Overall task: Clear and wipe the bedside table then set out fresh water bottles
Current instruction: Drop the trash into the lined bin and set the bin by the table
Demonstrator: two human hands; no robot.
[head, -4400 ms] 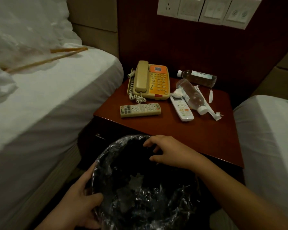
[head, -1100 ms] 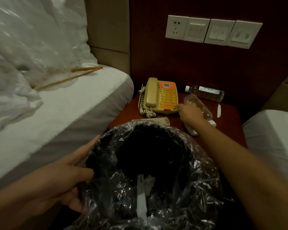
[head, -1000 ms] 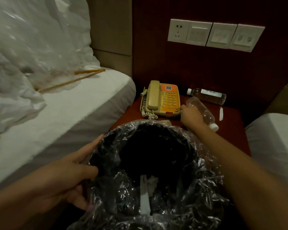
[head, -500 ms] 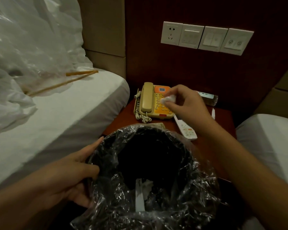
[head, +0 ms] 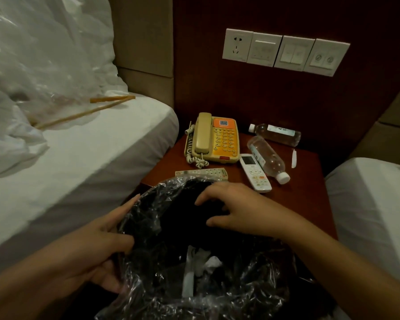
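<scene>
A black bin [head: 148, 306] lined with clear plastic sits low in front of the red-brown bedside table [head: 305, 195]. My left hand [head: 102, 245] grips the bin's left rim. My right hand [head: 236, 209] hovers over the bin's far rim with fingers spread and loosely bent, holding nothing. White scraps [head: 201, 264] lie at the bin's bottom. On the table lie two plastic bottles on their sides, one [head: 267, 155] near the middle and one [head: 276, 133] at the back, plus a small white wrapper strip [head: 293, 158].
A beige and orange telephone [head: 214, 137], a white remote [head: 255, 173] and a beige remote [head: 201, 173] lie on the table. White beds flank it, the left one [head: 79, 158] with a plastic bag and chopsticks [head: 86, 112]. Wall switches [head: 284, 53] are above.
My right hand pinched a white crumpled scrap from beside the phone, carried it back over the bin and let it go; it now holds nothing. The left hand kept gripping the rim.
</scene>
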